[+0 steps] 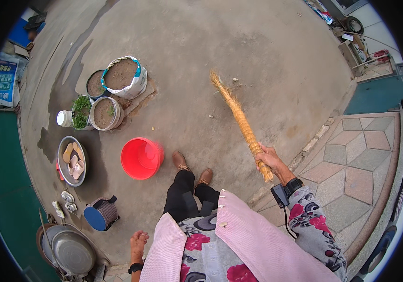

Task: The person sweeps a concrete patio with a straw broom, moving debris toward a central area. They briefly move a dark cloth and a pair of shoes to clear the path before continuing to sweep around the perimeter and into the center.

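My right hand [272, 160] grips a straw hand broom [238, 112] near its thick, bound end, out in front and to the right of my body. From there the broom slants up and left, its frayed bristle tip pointing away from me over the concrete. Low at the left, my left hand [138, 242] hangs beside the pink vest with loosely bent fingers and nothing in it. In front of that side, a red plastic bucket [136, 158] stands near my brown shoes [180, 160]; no contents are visible in it.
Soil-filled containers, including a white sack [138, 84] and a pot of green plants [81, 112], stand ahead at left. Nearer are a metal basin [84, 179] holding shoes, a blue-topped stool [97, 216] and stacked metal pans [73, 252]. A raised tiled step [349, 169] borders the right.
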Demonstrator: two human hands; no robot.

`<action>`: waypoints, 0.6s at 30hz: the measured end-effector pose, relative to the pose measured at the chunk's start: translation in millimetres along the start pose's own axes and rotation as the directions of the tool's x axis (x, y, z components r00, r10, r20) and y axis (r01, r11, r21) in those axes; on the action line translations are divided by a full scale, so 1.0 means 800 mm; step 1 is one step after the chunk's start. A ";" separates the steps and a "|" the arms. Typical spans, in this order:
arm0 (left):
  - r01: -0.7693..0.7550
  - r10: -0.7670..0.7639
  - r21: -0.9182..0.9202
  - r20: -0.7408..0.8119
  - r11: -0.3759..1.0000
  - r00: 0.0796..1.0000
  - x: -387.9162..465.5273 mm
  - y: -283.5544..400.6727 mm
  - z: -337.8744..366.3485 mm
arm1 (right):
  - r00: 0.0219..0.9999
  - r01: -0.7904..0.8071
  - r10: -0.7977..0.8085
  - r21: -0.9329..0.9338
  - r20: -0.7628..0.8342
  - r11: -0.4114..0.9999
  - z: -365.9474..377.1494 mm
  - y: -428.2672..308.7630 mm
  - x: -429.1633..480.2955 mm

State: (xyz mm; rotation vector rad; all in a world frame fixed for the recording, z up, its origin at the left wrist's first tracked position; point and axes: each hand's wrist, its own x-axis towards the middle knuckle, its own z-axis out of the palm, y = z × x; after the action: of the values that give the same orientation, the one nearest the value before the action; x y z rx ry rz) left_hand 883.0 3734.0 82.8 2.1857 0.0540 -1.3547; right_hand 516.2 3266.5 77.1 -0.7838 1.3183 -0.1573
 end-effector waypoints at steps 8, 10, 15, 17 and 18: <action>-0.156 0.159 -0.034 0.110 0.987 0.981 0.099 0.057 0.032 | 0.899 -0.422 0.417 0.015 0.134 0.906 0.019 0.029 -0.142; -0.194 0.199 -0.050 0.128 0.980 0.972 0.109 0.073 0.033 | 0.878 -0.458 0.445 0.040 0.173 0.888 0.031 0.032 -0.117; -0.192 0.204 -0.125 0.094 0.973 0.974 0.108 0.085 0.010 | 0.930 -0.368 0.368 0.065 0.009 0.928 0.006 -0.001 -0.045; -0.121 0.126 -0.079 0.063 0.989 0.990 0.106 0.078 -0.005 | 0.951 -0.284 0.288 0.048 -0.112 0.958 -0.008 -0.028 -0.015; -0.085 0.088 -0.070 0.045 0.994 0.995 0.104 0.072 -0.012 | 0.964 -0.245 0.251 0.070 -0.093 0.967 -0.008 -0.039 0.004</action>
State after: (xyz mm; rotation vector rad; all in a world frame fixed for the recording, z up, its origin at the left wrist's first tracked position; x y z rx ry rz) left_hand 949.7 3669.1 41.9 2.0742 -0.0122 -1.3369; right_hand 521.6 3238.7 92.8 -0.5607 1.4896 -0.0352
